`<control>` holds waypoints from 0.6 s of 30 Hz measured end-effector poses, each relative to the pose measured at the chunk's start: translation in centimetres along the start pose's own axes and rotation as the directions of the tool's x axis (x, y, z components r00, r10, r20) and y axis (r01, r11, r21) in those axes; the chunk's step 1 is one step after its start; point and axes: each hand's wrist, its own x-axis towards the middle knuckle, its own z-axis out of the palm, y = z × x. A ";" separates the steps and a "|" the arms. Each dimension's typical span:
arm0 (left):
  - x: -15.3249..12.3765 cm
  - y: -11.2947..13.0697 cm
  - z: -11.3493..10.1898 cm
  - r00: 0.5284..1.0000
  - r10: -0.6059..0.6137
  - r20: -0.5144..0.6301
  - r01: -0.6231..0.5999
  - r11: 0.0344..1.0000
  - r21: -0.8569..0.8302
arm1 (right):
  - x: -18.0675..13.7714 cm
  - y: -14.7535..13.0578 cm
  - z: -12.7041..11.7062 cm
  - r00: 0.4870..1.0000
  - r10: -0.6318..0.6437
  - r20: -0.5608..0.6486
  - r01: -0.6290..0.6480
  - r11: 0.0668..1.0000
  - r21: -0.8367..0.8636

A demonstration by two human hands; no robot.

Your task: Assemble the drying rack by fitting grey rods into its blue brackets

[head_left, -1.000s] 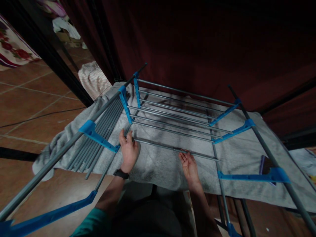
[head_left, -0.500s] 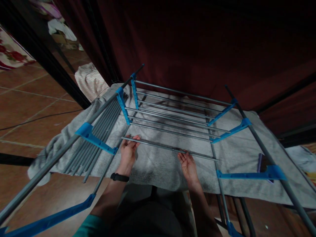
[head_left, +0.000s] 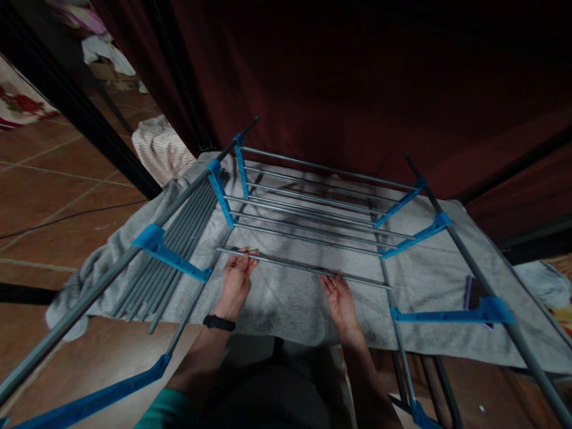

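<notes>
Seen from the head camera, the person stands at a grey rack (head_left: pixel 154 237) with blue brackets (head_left: pixel 447 314), looking down into it. Both hands are on one loose rod (head_left: pixel 290 266), which lies across the near side of the rack, just in front of the rungs (head_left: pixel 313 205) already fitted between the brackets, and slopes a little down to the right. The left hand (head_left: pixel 235 283) is closed on the rod near its left end, pinching it between thumb and fingers, back of the hand up. A black watch (head_left: pixel 218 322) sits on that wrist, and a teal sleeve shows lower on the arm. The right hand (head_left: pixel 340 298) is open with the palm up and the fingers spread, and only its fingertips touch the rod from below, a little right of the middle. The rod's right end reaches almost to the rack's right upright, near a blue bracket. A grey towel (head_left: pixel 429 280) is spread under all of this, and the rack's shadows fall across it. To the left, beyond the left hand, a bundle of spare rods (head_left: pixel 192 220) lies side by side on the towel, running along under the rack's slanted left rail. At the towel's right edge, behind a blue bracket, lies a small dark purple thing (head_left: pixel 469 292) that I can't make out. A brown tiled floor (head_left: pixel 67 202) spreads off to the left, with a striped cloth (head_left: pixel 156 149) heaped at the foot of a dark red curtain (head_left: pixel 335 77), which fills the whole back of the scene.
</notes>
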 end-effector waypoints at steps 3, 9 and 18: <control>0.2 0.1 -0.1 1.000 0.022 -0.006 -0.022 1.000 -0.007 | 0.1 0.0 -0.2 1.000 -0.020 -0.009 0.020 1.000 0.020; 0.4 -0.2 -0.2 0.999 0.047 -0.018 -0.047 0.999 -0.012 | 0.4 -0.7 -1.0 0.995 -0.078 -0.060 0.078 0.997 0.002; 0.5 -0.2 -0.4 0.999 0.042 -0.014 -0.042 0.999 -0.018 | 2.1 -3.5 -3.4 0.959 -0.217 -0.183 0.216 0.976 -0.023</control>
